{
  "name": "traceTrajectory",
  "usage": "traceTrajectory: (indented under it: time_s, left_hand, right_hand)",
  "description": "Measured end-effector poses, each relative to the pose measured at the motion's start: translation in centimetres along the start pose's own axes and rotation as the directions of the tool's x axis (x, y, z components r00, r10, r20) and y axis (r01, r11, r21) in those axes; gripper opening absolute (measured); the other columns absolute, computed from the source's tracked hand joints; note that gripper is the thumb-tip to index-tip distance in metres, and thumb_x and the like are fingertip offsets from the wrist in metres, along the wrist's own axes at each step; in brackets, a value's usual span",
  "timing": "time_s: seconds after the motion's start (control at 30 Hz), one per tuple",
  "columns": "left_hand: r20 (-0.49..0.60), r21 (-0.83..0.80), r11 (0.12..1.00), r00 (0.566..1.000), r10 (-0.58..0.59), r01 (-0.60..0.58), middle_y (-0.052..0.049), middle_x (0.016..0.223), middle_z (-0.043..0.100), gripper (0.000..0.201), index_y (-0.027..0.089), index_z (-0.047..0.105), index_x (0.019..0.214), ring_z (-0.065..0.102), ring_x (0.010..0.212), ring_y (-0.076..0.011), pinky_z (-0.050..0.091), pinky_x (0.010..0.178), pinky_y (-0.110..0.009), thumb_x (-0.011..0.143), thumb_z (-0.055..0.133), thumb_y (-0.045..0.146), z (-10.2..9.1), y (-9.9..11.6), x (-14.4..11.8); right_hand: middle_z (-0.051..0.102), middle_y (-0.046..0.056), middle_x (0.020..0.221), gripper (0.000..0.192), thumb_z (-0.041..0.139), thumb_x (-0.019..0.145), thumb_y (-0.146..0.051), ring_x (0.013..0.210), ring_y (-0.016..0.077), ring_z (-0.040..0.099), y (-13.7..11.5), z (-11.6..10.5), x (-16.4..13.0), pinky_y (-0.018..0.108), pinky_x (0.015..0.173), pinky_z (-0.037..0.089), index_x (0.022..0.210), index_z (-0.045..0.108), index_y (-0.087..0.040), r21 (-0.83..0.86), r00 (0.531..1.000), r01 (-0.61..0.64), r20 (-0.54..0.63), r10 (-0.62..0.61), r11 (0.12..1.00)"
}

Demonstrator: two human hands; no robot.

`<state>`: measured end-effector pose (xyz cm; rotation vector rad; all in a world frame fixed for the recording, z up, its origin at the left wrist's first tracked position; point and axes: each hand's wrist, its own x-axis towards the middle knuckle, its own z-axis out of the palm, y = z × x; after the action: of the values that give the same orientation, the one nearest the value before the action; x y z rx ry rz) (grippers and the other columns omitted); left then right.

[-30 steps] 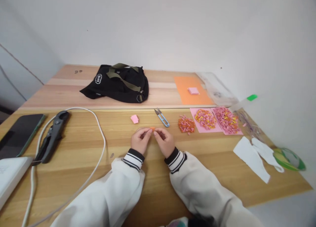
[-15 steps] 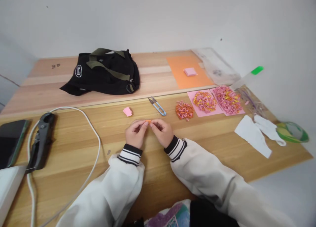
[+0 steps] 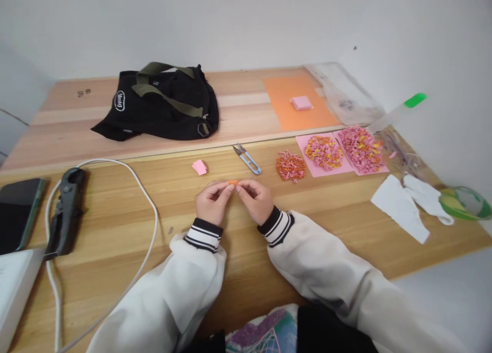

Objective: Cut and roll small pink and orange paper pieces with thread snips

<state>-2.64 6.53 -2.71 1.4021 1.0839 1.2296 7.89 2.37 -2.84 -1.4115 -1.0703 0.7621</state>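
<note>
A small piece of orange paper (image 3: pixel 233 182) is pinched between the fingertips of both hands, low over the wooden table. My left hand (image 3: pixel 213 201) grips its left end, thumb against forefinger. At the right end, my right hand (image 3: pixel 255 199) holds it the same way. Fingers hide most of the paper, so its exact fold cannot be made out. Just beyond the hands lie a small stack of pink paper slips (image 3: pixel 200 167) and blue-handled thread snips (image 3: pixel 247 159). To the right is a pile of small orange and pink rolled pieces (image 3: pixel 291 166).
More rolled pieces lie heaped on pink sheets (image 3: pixel 315 172). Behind are an orange sheet (image 3: pixel 282 118) with a pink paper pack (image 3: pixel 302 103), and a black bag (image 3: pixel 165 112). A white cable (image 3: pixel 156 214), black tool (image 3: pixel 67 209) and phone (image 3: pixel 21 214) lie left; a white glove (image 3: pixel 426 196) lies right.
The view has shifted slightly, so the table things sit a little differently in frame. Both hands keep pinching the orange paper, with only slight finger movement.
</note>
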Motion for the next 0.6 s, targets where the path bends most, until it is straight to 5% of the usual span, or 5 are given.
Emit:
traceTrajectory:
  time_s: [0.6]
  left_hand:
    - [-0.005, 0.004, 1.000, 1.000, 0.031, -0.031, -0.004, 0.065, 0.067, 0.009, 0.015, 0.068, 0.061, 0.062, 0.064, -0.0143, 0.051, 0.063, -0.027, 0.061, 0.069, 0.024, -0.03, -0.08, -0.07]
  right_hand:
    - [0.060, 0.001, 0.063, 0.017, 0.055, 0.073, -0.033, 0.056, 0.0116, 0.053, -0.10, 0.01, -0.08, 0.025, 0.055, 0.045, 0.073, 0.059, -0.017, 0.056, 0.999, -0.046, 0.005, 0.046, 0.997]
